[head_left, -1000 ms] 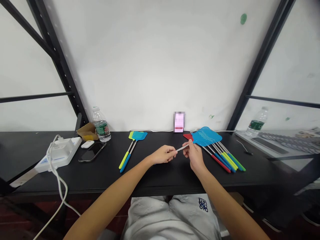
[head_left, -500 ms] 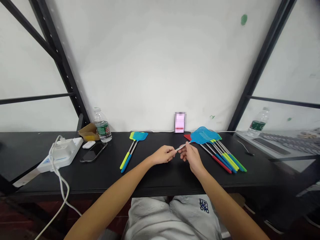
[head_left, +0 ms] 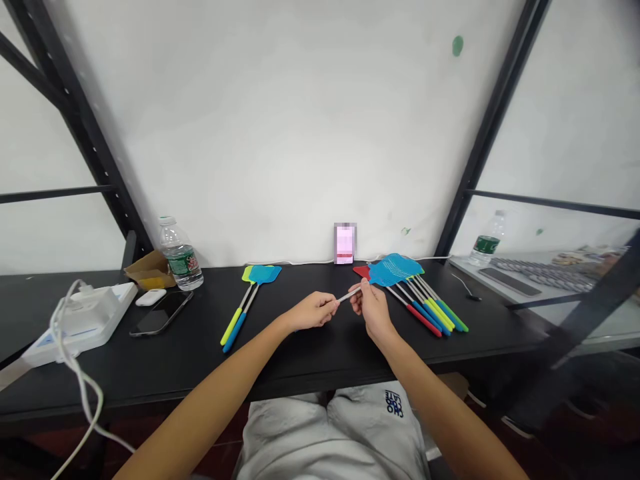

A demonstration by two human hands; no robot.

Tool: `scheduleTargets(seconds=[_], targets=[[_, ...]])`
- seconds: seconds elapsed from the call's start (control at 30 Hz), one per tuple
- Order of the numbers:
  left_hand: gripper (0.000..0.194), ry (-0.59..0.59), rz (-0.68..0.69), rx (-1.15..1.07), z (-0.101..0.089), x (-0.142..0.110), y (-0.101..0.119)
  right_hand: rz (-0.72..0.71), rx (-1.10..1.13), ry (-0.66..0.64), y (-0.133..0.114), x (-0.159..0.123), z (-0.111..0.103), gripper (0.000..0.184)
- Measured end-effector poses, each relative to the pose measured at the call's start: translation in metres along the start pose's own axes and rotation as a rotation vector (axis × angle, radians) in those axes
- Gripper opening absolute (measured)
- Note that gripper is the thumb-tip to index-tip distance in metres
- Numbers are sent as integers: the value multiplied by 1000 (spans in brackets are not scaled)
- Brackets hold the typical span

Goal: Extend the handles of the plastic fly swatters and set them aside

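Observation:
Both my hands hold one blue fly swatter [head_left: 391, 269] just above the black table [head_left: 300, 353]. My left hand [head_left: 311, 310] is closed around its handle end, which the fingers hide. My right hand [head_left: 369, 308] pinches the thin metal rod [head_left: 348, 294] near the swatter's head. The blue head hangs over a fanned pile of several fly swatters [head_left: 429, 309] with red, blue and green handles, to the right of my hands. Two more fly swatters [head_left: 246, 306], one yellow-green and one blue, lie side by side to the left.
On the left lie a dark phone [head_left: 161, 313], a white earbud case [head_left: 151, 297], a water bottle [head_left: 179, 255], a cardboard scrap [head_left: 145, 269] and a white power strip [head_left: 80, 321] with cables. A small pink card [head_left: 345, 243] leans on the wall. Another bottle [head_left: 486, 239] and a keyboard [head_left: 530, 275] are at right.
My hands have stayed together on the swatter, the right one sliding slightly along the rod. The camera has turned to the right, so everything sits further left in view.

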State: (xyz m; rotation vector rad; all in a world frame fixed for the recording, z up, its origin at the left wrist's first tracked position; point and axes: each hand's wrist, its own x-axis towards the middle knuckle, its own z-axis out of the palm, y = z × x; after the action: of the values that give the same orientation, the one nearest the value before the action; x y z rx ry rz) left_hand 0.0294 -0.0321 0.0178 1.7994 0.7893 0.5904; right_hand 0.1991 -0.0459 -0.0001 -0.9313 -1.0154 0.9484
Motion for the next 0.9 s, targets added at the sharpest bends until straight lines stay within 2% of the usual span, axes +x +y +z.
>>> scheduleTargets(seconds=[0.2, 0.37, 0.53, 0.6, 0.67, 0.77, 0.83, 0.9], targets=[[46, -18, 9, 59, -2, -2, 4, -53, 16, -2, -1, -1, 1, 49], [48, -85, 28, 28, -4, -3, 4, -116, 6, -5, -1, -3, 1, 49], [49, -148, 12, -34, -10, -6, 2, -109, 14, -69, -4, -6, 0, 48], [49, -161, -9, -29, -15, -9, 1, -57, 23, -114, -5, -3, 2, 48], [47, -107, -26, 48, -20, -11, -2, 44, 31, -176, -6, 4, 4, 48], [43, 93, 17, 294, -26, -12, -6, 213, 40, -266, -3, 25, 13, 50], [41, 232, 74, 478, -29, -12, -10, 261, 7, -292, 1, 41, 21, 51], [38, 343, 103, 659, -31, -10, -13, 246, -59, -306, 6, 57, 28, 52]])
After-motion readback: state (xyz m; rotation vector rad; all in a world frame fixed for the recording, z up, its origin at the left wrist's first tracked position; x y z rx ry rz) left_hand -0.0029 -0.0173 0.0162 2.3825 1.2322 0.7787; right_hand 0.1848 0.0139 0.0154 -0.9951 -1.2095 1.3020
